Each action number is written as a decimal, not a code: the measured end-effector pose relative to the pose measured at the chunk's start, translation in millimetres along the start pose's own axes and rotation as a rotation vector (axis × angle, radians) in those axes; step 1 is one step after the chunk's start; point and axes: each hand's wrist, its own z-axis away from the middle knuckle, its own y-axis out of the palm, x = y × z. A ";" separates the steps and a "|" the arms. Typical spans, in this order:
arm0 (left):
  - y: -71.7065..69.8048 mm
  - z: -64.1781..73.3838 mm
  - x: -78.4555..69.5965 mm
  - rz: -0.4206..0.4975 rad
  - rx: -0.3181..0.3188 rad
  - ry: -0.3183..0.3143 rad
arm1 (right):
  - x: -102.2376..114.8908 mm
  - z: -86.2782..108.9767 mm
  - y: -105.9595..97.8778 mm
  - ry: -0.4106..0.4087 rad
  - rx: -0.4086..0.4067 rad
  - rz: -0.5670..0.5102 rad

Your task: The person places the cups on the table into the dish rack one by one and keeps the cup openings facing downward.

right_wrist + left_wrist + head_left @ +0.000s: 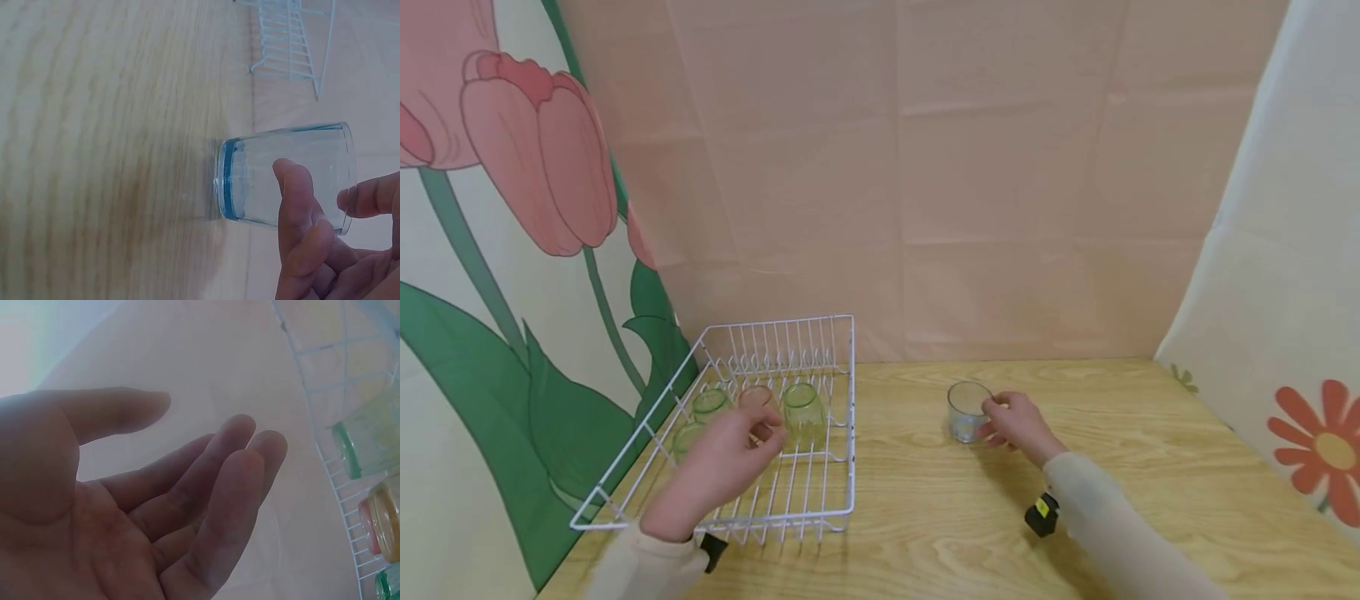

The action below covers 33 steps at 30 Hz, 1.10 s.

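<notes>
On the wooden table, a clear drinking glass (962,423) stands upright, its thick base tinted blue in the right wrist view. The right hand (1021,427) holds this glass from its right side, with a fingertip at the rim and other fingers along the wall. Over the near part of a white wire dish rack (852,417) hovers the left hand (715,467), loosely curled with nothing between thumb and fingers. Just beyond it, a green glass (803,421) and a pinkish glass (756,395) sit upside down in the rack.
Another green glass (711,400) stands farther left in the rack, and one more green glass (685,437) is partly covered by the left hand. A pink sheet (1000,208) hangs behind the table, with flower-printed sheets at both sides.
</notes>
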 end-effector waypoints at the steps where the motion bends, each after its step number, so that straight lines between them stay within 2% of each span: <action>1: 1.7 0.3 -0.7 0.003 -0.002 -0.003 | 0.1 1.5 -0.2 -0.004 0.003 0.005; 9: 9.8 2.3 -9.6 0.049 -0.003 -0.018 | 12.3 19.1 3.2 -0.041 0.014 0.008; 16: 22.6 -1.5 -21.7 0.120 0.003 0.009 | 29.1 37.3 5.5 -0.092 0.026 -0.018; 24: 43.0 -10.1 -35.2 0.209 0.053 0.075 | 55.7 63.0 9.1 -0.139 0.030 -0.001; 30: 55.8 -12.6 -49.7 0.229 0.136 0.127 | 77.1 85.2 13.4 -0.163 0.044 0.008; 33: 62.8 -14.3 -55.4 0.256 0.171 0.133 | 84.8 95.5 16.8 -0.190 0.066 -0.005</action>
